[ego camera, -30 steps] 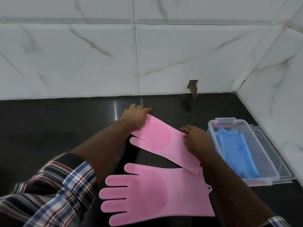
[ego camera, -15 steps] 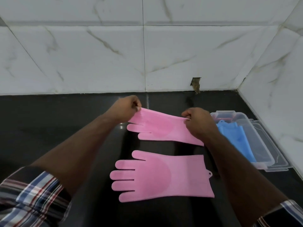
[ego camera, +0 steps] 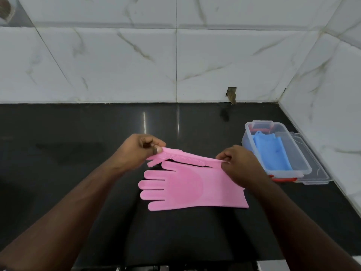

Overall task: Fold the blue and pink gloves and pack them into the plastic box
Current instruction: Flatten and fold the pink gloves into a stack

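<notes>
Black counter (ego camera: 58, 173) wide and bare to left; right side hemmed by side wall (ego camera: 332, 114), plastic box (ego camera: 252, 141) and lid (ego camera: 312, 173) close to corner

Left hand (ego camera: 136, 151) pinching finger end of upper pink glove (ego camera: 187, 158), right hand (ego camera: 240, 163) pinching its cuff; glove lifted edge-on, stretched left to right just above lower pink glove (ego camera: 185, 186)

Lower glove flat on counter, fingers pointing left, cuff right

Blue glove (ego camera: 271, 153) lying lengthwise in box

White marble tile wall (ego camera: 175, 65) behind, chipped hole (ego camera: 231, 93) at base

Kitchen: marble-tiled wall (ego camera: 214, 61), black counter (ego camera: 58, 133)
</notes>
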A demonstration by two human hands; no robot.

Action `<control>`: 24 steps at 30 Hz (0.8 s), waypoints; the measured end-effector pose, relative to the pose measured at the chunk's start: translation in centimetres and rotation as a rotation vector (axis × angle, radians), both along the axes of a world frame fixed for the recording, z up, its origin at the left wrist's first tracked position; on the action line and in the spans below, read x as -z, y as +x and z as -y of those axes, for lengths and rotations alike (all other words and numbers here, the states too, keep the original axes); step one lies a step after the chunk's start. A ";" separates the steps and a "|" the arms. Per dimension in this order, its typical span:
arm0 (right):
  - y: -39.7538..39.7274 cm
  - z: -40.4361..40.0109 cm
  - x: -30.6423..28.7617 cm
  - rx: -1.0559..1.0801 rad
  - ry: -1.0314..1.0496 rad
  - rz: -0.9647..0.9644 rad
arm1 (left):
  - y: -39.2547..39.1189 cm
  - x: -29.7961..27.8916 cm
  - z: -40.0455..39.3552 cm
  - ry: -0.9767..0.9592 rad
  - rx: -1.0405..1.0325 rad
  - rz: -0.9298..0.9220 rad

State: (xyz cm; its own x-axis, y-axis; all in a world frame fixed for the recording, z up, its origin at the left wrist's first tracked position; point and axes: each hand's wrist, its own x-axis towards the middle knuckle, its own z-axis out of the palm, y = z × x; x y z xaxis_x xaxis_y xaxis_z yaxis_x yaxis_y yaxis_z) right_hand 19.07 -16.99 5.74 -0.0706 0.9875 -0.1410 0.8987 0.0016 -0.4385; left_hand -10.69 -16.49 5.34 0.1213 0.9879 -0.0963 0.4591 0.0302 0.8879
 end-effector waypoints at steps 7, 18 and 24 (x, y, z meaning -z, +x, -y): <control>0.6 4.1 2.3 -0.071 -0.031 -0.006 | 0.2 2.6 5.8 -0.040 -0.060 -0.036; 1.1 5.3 3.9 -0.201 -0.184 0.127 | 0.5 6.5 9.7 -0.058 -0.242 0.067; -2.4 5.3 4.4 -0.248 -0.058 -0.050 | -0.6 7.9 8.4 -0.189 -0.571 0.152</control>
State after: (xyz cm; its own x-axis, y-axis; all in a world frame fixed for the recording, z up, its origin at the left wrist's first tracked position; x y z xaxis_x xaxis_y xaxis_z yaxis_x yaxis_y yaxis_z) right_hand 16.65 -22.28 1.38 -0.3180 0.9295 -0.1869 0.8514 0.1933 -0.4877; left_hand -11.33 -24.89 -2.54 -0.3950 0.8687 -0.2988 0.1927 0.3964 0.8976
